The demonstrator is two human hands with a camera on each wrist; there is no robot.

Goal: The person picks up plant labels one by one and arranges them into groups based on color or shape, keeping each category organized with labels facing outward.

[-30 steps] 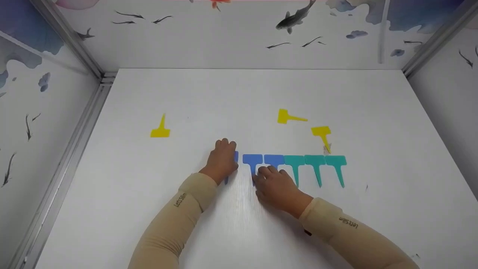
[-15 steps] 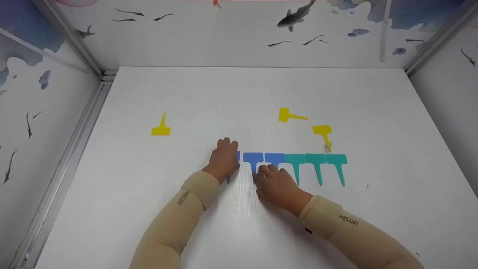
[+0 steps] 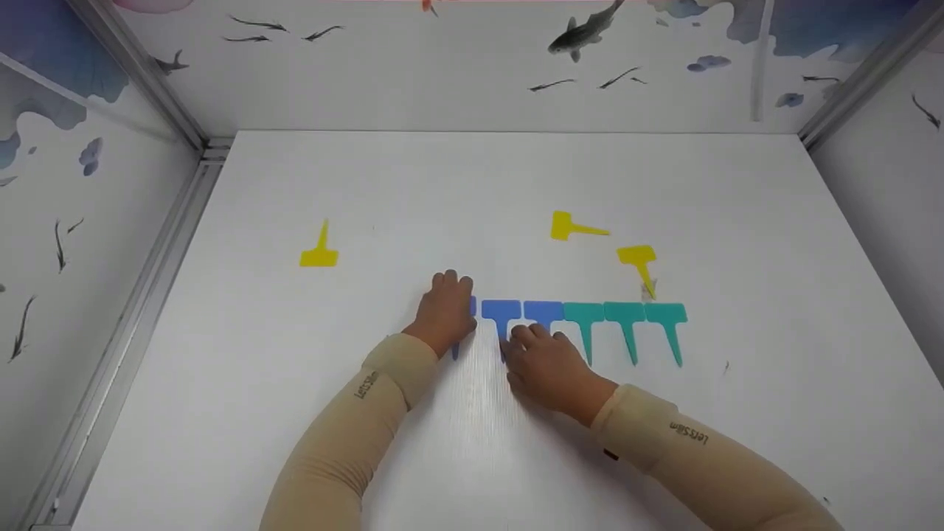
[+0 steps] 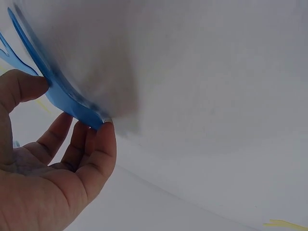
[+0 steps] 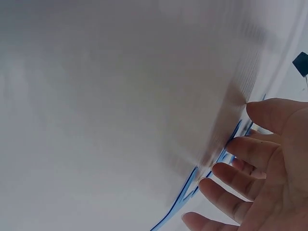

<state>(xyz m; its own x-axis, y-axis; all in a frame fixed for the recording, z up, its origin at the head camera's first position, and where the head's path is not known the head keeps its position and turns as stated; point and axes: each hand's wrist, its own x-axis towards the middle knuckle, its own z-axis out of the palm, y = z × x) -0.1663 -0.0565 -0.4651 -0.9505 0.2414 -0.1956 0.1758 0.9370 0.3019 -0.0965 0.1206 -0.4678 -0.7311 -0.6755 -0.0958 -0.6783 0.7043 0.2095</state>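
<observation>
My left hand point(image 3: 444, 311) holds a blue T-shaped plant label point(image 4: 67, 100), thumb on one side and fingertips along its head edge. In the head view that hand hides most of it. Just to its right, across a narrow gap, lies a second blue label point(image 3: 501, 310). The fingertips of my right hand point(image 3: 552, 370) rest at this one's stem, the fingers spread and lightly bent. A third blue label point(image 3: 543, 311) lies partly under the right hand. It adjoins a row of teal plant labels point(image 3: 624, 312), stems pointing toward me.
One yellow plant label point(image 3: 318, 258) lies at the left, stem pointing away. Two more, a sideways yellow label point(image 3: 562, 226) and a tilted yellow label point(image 3: 637, 255), lie beyond the row. White panels with painted fish point(image 3: 582, 35) enclose the white table point(image 3: 442, 184).
My left hand has slid slightly right with its blue label, narrowing the gap to the second blue one. The right hand keeps its place.
</observation>
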